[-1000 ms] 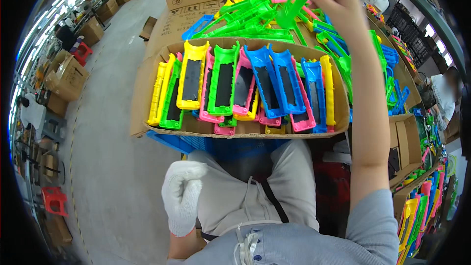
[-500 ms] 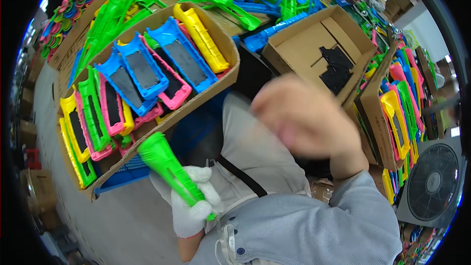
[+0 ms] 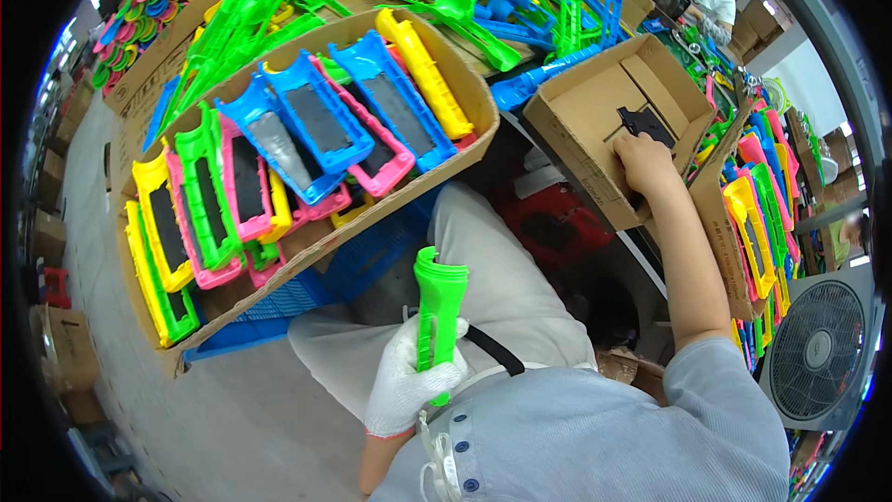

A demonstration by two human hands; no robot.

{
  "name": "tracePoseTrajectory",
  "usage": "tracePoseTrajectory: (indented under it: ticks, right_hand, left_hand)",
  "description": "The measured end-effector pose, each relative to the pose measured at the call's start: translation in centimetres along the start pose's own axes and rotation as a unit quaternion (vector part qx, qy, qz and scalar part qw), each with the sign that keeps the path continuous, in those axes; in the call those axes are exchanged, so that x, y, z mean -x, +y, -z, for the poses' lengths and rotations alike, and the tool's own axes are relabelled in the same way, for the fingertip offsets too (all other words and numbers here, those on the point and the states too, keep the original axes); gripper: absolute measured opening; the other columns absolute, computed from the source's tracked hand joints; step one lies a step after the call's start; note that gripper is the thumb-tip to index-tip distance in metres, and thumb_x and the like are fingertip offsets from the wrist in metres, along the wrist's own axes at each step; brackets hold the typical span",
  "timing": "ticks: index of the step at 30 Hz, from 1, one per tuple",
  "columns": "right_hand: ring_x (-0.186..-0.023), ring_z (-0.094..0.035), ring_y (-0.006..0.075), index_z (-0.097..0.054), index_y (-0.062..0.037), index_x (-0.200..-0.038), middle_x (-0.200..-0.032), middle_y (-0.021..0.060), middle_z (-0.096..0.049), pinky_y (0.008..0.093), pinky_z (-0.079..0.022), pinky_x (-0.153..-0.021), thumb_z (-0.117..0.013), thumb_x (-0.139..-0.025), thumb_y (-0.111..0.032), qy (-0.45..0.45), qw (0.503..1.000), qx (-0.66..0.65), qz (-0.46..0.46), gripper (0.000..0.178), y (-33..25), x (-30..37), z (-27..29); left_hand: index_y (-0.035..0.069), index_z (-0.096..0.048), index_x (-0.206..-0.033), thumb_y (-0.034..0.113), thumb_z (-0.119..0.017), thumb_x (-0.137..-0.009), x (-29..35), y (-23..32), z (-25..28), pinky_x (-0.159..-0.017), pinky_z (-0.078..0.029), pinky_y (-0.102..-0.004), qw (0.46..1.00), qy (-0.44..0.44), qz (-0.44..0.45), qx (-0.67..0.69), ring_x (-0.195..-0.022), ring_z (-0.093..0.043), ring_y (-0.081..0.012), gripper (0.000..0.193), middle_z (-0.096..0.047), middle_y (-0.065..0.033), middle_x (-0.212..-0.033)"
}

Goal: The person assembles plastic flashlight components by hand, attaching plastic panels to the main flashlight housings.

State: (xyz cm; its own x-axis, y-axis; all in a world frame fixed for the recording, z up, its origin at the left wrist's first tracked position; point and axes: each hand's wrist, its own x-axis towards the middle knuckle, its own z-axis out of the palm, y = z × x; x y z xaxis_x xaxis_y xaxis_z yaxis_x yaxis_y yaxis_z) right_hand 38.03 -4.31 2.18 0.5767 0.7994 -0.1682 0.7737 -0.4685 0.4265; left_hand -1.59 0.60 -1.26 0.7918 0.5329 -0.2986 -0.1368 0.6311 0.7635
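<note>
"Looking from the left, what's there?"

"A big cardboard box [image 3: 455, 65], full of yellow, green, pink and blue handles [image 3: 316, 116] packed side by side."

"And then?"

"The white-gloved left hand [image 3: 409, 386]. Its grip is curled snugly around the low part of a green handle [image 3: 441, 293], over the person's lap [image 3: 520, 279]."

"Which way does that point?"

"Its long side runs outward from the shirt [image 3: 595, 428]. The wide, scooped end is far out, and the thin end is near the shirt."

"And the right hand [image 3: 643, 160]?"

"It's bare, inside a small cardboard box [image 3: 585, 112], fingers bent by some black pieces [image 3: 646, 123]. I can't tell if its grip has one."

"So which step is this?"

"Picking out a black piece, I'd say. The next move seems to call for a good pinch on just one."
</note>
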Motion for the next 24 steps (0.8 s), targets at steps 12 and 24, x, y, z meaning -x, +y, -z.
tracePoseTrajectory:
  ticks: [12, 24]
  right_hand:
    - [-0.098, -0.061, 0.0254, -0.067, -0.0081, -0.101, -0.103, 0.0098, -0.065, 0.0364, -0.049, -0.082, -0.064, -0.075, -0.026, -0.154, 0.969, 0.150, -0.122, 0.031, 1.9, -2.9, -0.8]
    - [-0.108, -0.057, 0.0272, -0.064, -0.0131, -0.111, -0.118, 0.0117, -0.059, 0.0377, -0.045, -0.090, -0.064, -0.072, -0.034, -0.161, 0.944, -0.032, -0.286, 0.044, 3.1, -5.8, -0.6]
  left_hand:
    - [-0.001, -0.050, -0.114, 0.015, -0.066, -0.069, 2.5, -0.4, 3.2, -0.053, -0.040, -0.0201, 1.000, -0.020, -0.017, 0.001, -0.059, -0.052, -0.0078, 0.050, -0.058, -0.0047, -0.073]
    - [-0.003, -0.050, -0.115, 0.017, -0.066, -0.071, 2.6, -1.2, 4.2, -0.062, -0.043, -0.0213, 0.997, -0.033, -0.068, 0.011, -0.070, -0.056, -0.0103, 0.052, -0.060, -0.0062, -0.079]
